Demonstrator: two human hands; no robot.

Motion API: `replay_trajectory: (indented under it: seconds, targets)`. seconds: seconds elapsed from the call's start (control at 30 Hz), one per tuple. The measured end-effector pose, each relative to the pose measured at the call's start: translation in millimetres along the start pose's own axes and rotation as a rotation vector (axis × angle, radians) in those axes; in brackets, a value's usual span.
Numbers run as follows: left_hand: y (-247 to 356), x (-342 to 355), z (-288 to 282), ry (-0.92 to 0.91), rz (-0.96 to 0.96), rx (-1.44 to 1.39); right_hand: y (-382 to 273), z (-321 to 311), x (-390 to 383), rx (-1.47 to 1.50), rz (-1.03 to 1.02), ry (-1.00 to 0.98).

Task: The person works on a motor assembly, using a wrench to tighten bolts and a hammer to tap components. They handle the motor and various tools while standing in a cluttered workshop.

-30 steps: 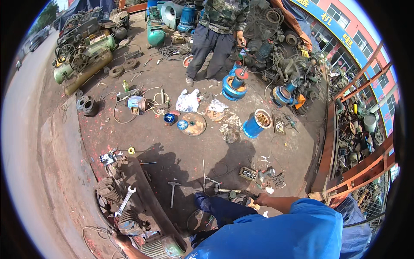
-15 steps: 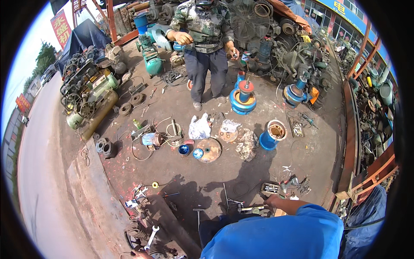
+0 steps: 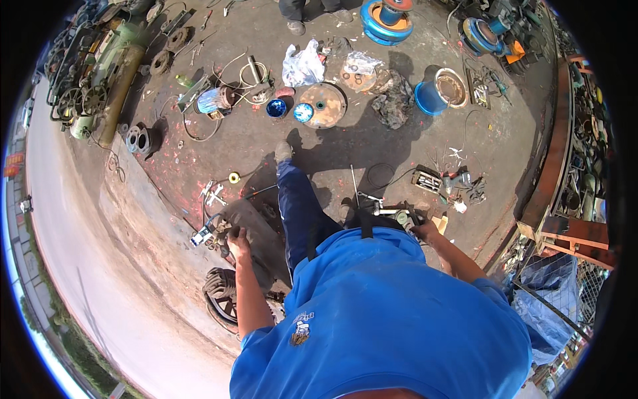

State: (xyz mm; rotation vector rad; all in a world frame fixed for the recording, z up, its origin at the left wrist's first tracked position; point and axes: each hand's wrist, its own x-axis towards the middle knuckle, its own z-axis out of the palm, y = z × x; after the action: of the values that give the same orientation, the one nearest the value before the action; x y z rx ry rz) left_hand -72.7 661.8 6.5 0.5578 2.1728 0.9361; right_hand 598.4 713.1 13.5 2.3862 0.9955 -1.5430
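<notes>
My left hand (image 3: 239, 243) is closed beside the compressor's tank (image 3: 256, 223) and pipework; whether it holds anything is hidden. A finned cylinder head (image 3: 218, 282) is below it. My right hand (image 3: 423, 227) grips a dark tool handle (image 3: 414, 218) at my waist. Near that hand are a toolbox (image 3: 426, 180), a power drill (image 3: 457, 179) and scattered tools on the ground. Open-ended wrenches (image 3: 214, 195) and a yellow tape roll (image 3: 234, 177) are forward of my left hand.
A co-worker's legs (image 3: 296, 14) show at the top. Blue pump housings (image 3: 428, 100), a round plate (image 3: 330, 106), paint cans (image 3: 276, 108) and cables spread across the ground ahead. Old machinery (image 3: 109, 73) lines the left; a rusty steel rail (image 3: 549, 159) borders the right, a road (image 3: 73, 233) the far left.
My left leg has swung forward and my left hand has moved up along the compressor. The view has tipped down. The co-worker, earlier raising a hand, now shows only legs.
</notes>
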Motion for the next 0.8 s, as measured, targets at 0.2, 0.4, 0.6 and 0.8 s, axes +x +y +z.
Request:
replay_trajectory:
  seconds: [0.2,0.4,0.6,0.8]
  targets:
    - [33.7,177.8,112.3,-0.426,-0.037,0.276,-14.5,35.4,22.8,0.583,0.26,0.043]
    - [126.0,363.3,236.4,-0.71,0.159,0.738,-269.8,83.1,-6.2,0.258,0.356,0.077]
    - [81.7,573.3,403.3,-0.785,0.659,0.972,-423.2,146.9,43.7,0.163,0.139,-0.051]
    - [146.5,618.3,540.9,-0.673,0.432,0.974,-478.7,193.0,147.5,0.313,0.14,-0.22]
